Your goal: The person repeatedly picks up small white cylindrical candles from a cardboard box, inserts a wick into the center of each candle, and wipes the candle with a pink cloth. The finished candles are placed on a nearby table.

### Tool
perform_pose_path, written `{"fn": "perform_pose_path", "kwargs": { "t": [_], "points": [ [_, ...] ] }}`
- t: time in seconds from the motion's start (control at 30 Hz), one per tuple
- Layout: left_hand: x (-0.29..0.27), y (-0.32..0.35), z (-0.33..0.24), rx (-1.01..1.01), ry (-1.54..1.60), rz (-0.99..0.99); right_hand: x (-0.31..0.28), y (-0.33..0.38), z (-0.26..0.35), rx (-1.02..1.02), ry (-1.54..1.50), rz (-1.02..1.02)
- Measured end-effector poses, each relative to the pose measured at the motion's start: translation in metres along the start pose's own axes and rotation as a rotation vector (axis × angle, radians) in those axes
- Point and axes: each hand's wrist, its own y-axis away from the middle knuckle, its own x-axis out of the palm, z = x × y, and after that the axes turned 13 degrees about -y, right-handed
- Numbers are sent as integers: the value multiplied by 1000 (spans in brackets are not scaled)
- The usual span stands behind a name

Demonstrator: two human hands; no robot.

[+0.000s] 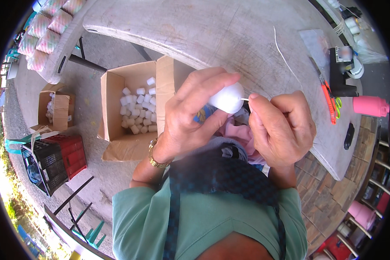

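Note:
My left hand (pixel 184 108), with a gold watch on the wrist, is closed around a smooth white rounded piece (pixel 228 99), thumb below and fingers above. A short, thin white cord end (pixel 245 99) sticks out of the piece's right side. That end is pinched between the thumb and fingertips of my right hand (pixel 285 128). Both hands are raised in front of my body, at the table's near edge. My fingers hide part of the white piece. Whether the thin end is soft cord or a stiff stick is hard to tell.
Left of my hands, an open cardboard box (pixel 112 93) holds several white cylinders (pixel 138 104). The table (pixel 195 26) carries a loose white string (pixel 283 56), an orange cutter (pixel 327 97) and green-handled scissors (pixel 338 107). A pink thread cone (pixel 370 106) stands right. Crates (pixel 52 160) sit left.

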Motion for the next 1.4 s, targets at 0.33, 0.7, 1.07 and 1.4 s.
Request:
{"fn": "perform_pose_path", "kwargs": {
  "t": [0.33,0.7,1.07,1.4],
  "points": [
    [-9,-5,5,83,-161,105,4,-5,-3,-46,81,70],
    [-13,-4,26,57,199,151,-12,-9,2,292,-279,145],
    [-1,-1,23,-74,570,112,-10,6,-7,538,-429,23],
    [9,-5,17,-83,551,120,-6,20,-13,388,-413,13]
  ]
}}
